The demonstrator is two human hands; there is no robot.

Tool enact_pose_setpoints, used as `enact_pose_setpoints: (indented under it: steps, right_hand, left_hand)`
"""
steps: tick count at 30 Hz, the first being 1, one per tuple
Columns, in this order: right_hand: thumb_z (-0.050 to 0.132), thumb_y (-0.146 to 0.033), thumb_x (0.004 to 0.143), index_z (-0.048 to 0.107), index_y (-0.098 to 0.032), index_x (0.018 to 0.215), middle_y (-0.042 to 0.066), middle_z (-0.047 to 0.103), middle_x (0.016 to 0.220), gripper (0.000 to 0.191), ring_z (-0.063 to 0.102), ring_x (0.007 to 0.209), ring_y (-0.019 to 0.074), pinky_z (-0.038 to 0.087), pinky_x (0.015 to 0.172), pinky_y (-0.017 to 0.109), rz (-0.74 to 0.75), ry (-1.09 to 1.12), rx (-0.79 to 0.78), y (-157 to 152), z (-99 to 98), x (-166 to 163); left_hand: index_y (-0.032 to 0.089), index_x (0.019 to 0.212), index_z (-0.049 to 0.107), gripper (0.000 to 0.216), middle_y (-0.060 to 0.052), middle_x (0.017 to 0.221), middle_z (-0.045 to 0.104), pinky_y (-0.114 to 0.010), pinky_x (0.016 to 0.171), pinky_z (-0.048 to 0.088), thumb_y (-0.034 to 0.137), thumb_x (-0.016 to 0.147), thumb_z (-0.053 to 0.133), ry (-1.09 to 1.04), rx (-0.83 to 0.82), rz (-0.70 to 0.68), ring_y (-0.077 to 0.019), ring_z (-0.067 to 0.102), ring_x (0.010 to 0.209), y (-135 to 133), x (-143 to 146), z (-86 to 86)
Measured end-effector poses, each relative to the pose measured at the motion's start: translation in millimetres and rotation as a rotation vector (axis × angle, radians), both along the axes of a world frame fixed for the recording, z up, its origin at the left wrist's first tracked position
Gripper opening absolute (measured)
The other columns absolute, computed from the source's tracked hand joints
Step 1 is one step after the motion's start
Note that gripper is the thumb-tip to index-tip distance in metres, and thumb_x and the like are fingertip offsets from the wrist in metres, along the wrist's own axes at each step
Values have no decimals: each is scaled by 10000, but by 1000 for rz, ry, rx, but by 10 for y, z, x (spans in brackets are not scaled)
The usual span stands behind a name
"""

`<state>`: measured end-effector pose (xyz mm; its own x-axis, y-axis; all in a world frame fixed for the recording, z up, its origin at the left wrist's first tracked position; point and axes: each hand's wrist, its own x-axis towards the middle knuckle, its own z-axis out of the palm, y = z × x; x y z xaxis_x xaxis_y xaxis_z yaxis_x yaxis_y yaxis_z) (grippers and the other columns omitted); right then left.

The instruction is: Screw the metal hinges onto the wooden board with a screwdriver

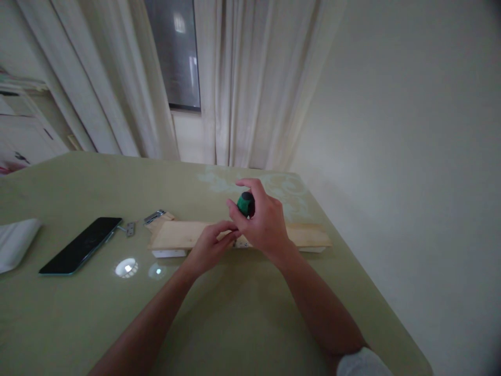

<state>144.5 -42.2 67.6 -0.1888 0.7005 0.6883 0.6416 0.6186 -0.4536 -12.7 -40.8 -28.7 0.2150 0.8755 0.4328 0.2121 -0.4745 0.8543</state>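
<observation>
A light wooden board [180, 234] lies crosswise on the table, raised on white pieces [169, 253] at its ends. Over its middle, my right hand [266, 224] is closed around the green and black handle of a screwdriver [246, 203], held upright; its shaft is hidden by my fingers. My left hand [213, 243] rests at the board's near edge, with thumb and fingers pinched together close below the handle. What they pinch is hidden. Beside the fingertips, a small metal plate with holes [243, 244] shows in part at the board's edge.
A black phone [84, 245] lies left of the board, with a small metal hinge [130, 228] nearby. More metal hardware [154, 215] sits by the board's left end. A white object [18, 243] is at far left. The table's right edge [364, 277] runs along a wall.
</observation>
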Motion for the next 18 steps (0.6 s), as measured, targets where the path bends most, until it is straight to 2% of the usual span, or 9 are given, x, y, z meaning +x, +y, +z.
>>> enact_pose_setpoints:
  steps: [5, 10, 13, 15, 18]
  right_hand:
    - [699, -402, 953, 591, -251, 1320, -8, 739, 868, 410, 695, 754, 188, 510, 762, 308, 4, 1, -27, 5, 4, 6]
    - [699, -406, 954, 586, -238, 1332, -11, 726, 845, 429, 687, 732, 192, 513, 764, 315, 0, 0, -32, -8, 19, 7]
    - [729, -431, 930, 595, -236, 1333, -17, 713, 838, 468, 682, 724, 191, 499, 738, 311, 2, 2, -16, -21, 33, 5]
    - [737, -436, 926, 595, -236, 1335, -12, 721, 857, 478, 681, 724, 188, 490, 725, 307, -1, -6, -5, -22, 36, 7]
    - [710, -417, 945, 600, -237, 1313, -8, 730, 851, 424, 669, 707, 183, 476, 705, 302, -15, -18, 5, -11, 38, 17]
  left_hand:
    - [178, 854, 809, 188, -35, 833, 829, -291, 783, 590, 361, 851, 771, -2, -3, 106, -229, 764, 805, 16, -12, 8]
    - [177, 950, 827, 225, -56, 922, 845, -287, 799, 596, 367, 915, 712, 20, -6, 11, -227, 765, 861, -8, -16, 1]
    - [179, 856, 816, 211, -40, 836, 829, -280, 768, 590, 378, 888, 754, -21, -21, 79, -221, 755, 802, -14, -4, -3]
    - [174, 868, 812, 191, -37, 840, 827, -274, 745, 586, 364, 847, 800, -39, -33, 98, -221, 754, 802, -10, 1, -5]
    - [175, 956, 821, 193, -43, 900, 837, -262, 740, 578, 346, 896, 753, -18, -42, 5, -207, 758, 818, -9, -8, -7]
